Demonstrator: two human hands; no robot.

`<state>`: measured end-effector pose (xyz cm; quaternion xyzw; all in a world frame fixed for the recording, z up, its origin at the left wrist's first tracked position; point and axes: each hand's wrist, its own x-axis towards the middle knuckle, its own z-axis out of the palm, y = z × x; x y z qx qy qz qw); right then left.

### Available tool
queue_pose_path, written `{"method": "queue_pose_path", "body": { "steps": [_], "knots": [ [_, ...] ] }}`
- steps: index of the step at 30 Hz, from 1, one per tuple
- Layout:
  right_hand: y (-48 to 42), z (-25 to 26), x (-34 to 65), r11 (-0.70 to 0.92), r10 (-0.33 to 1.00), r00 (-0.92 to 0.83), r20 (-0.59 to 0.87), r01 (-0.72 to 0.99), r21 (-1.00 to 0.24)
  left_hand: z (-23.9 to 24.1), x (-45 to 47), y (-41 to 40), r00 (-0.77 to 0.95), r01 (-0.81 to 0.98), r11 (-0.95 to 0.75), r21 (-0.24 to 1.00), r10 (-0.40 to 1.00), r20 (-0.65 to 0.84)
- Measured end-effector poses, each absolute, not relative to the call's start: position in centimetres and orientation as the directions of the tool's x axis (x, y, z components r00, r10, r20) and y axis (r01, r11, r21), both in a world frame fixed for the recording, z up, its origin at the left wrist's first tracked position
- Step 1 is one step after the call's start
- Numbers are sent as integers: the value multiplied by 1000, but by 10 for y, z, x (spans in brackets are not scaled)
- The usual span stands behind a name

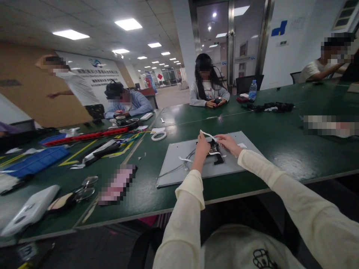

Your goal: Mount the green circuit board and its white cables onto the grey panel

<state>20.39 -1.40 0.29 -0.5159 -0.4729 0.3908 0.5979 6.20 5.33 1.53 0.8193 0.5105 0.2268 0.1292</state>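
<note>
My left hand [203, 147] is closed, its thumb and finger pinching one end of a narrow white strip [208, 134]. My right hand [229, 143] has its fingertips pressed together at the strip's other end. Whether the strip is tape or a flat cable I cannot tell. Beneath both hands lies a black electronic part with a circuit board [214, 148], partly hidden by my left hand. A black bracket-like piece [218, 159] sticks out toward me. Thin grey wires [176, 169] run leftward from it across a grey flat panel [174, 153]. Another white strip [185, 159] lies near them.
Left of the panel are a white ring-shaped roll [159, 136], a pink phone-like object [119, 185], glasses [85, 188], a white case [31, 209] and a blue tray [36, 161]. Across the green table [185, 118] people sit; a water bottle [252, 90] stands near black straps [270, 107].
</note>
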Motion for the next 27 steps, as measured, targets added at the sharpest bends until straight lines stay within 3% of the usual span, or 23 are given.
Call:
{"method": "queue_pose_path", "body": {
  "steps": [6, 11, 19, 27],
  "knots": [
    [-16, -3, 207, 2, 953, 300, 49, 157, -988, 17, 61, 51, 362, 776, -442, 450, 897, 255],
    [-16, -5, 208, 5, 927, 353, 123, 315, -949, 18, 61, 54, 452, 791, -507, 342, 861, 232],
    [-16, -11, 211, 6, 913, 368, 174, 415, -910, 22, 62, 57, 518, 811, -537, 232, 844, 139],
    [-19, -5, 212, -3, 897, 318, 307, 698, -716, 24, 62, 54, 526, 816, -540, 204, 841, 125]
  ]
}}
